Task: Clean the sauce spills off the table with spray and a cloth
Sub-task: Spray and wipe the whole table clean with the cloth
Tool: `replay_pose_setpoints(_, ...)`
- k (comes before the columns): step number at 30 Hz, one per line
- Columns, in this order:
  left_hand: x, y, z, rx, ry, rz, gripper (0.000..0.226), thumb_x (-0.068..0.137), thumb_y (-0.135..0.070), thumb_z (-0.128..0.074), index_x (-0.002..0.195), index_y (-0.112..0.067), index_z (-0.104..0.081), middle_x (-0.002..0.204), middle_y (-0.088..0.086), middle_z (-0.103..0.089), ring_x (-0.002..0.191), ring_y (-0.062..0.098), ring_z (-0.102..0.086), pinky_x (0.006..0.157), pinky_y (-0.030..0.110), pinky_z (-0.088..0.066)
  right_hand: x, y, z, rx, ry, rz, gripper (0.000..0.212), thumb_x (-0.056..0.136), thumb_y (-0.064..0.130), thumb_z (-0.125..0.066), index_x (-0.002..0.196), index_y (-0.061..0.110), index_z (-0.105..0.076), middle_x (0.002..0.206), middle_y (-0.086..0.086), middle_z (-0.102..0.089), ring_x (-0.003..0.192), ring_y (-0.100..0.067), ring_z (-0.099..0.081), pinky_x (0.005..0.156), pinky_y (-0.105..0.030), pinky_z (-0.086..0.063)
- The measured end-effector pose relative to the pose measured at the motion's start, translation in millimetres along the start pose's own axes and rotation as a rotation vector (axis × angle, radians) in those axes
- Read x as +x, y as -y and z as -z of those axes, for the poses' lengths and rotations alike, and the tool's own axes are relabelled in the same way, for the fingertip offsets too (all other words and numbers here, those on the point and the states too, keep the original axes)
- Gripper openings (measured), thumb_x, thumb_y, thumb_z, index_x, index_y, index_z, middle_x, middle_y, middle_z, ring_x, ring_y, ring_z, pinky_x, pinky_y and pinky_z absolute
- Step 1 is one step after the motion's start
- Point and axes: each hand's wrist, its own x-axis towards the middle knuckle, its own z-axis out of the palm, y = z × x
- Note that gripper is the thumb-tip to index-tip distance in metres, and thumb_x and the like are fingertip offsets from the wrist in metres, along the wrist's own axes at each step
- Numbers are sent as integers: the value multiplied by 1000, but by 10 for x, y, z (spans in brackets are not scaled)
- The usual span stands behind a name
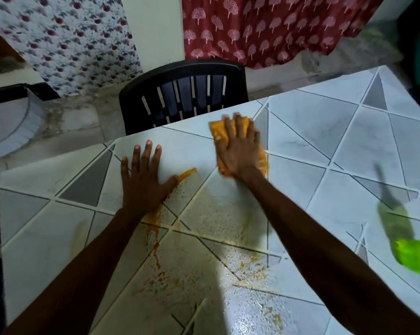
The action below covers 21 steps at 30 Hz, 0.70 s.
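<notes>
Several orange sauce smears [155, 257] lay nearest on the wet, grey-and-white triangle-patterned bench [325, 146], speckled with spray droplets and thinly spread. A blurred green spray bottle [395, 226] sat at the right. Farther off, the left hand [143, 182] lay flat with straight fingers, holding nothing, likely bracing, while the right hand [240, 153] pressed an orange cloth [220, 131] with spread fingers, apparently mid-wipe

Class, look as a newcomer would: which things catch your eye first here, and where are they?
The right hand presses an orange cloth flat near the far edge of the table. Orange sauce smears trail from the left hand toward the near edge. A bright green spray bottle shows blurred at the right.
</notes>
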Motion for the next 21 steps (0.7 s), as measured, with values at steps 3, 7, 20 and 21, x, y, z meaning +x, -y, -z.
replay_pose_setpoints(3,-14,-6,5,-19,12,0,92,83,-78,-29,156,-25,-16,165,1,-9,152,26,-3,120,53,-4,-730,155,-154,-6,40,244,66,103,58,-24,162,34,-5,172,0,0,157,-36,1,125,-56,-9)
replay_pose_setpoints(7,7,-69,17,-19,46,13,91,83,-76,-33,156,-25,-16,165,2,-9,152,26,-3,120,55,-4,-1263,-299,-113,-25,47,266,62,105,55,-25,162,39,-8,172,6,-3,158,-31,-1,125,-55,-12)
replay_pose_setpoints(20,3,-58,-5,-33,2,-10,91,82,-74,-35,156,-24,-19,165,4,-13,152,28,-7,119,56,-6,193,302,53,-6,91,232,61,106,54,-20,162,36,-5,172,0,-1,157,-37,2,124,-60,-8)
replay_pose_setpoints(21,8,-48,-11,-32,-9,-10,90,82,-73,-36,156,-24,-19,165,4,-13,152,27,-7,119,55,-6,302,106,104,-9,82,169,61,106,56,-21,162,37,-5,172,1,-1,157,-37,1,124,-60,-7)
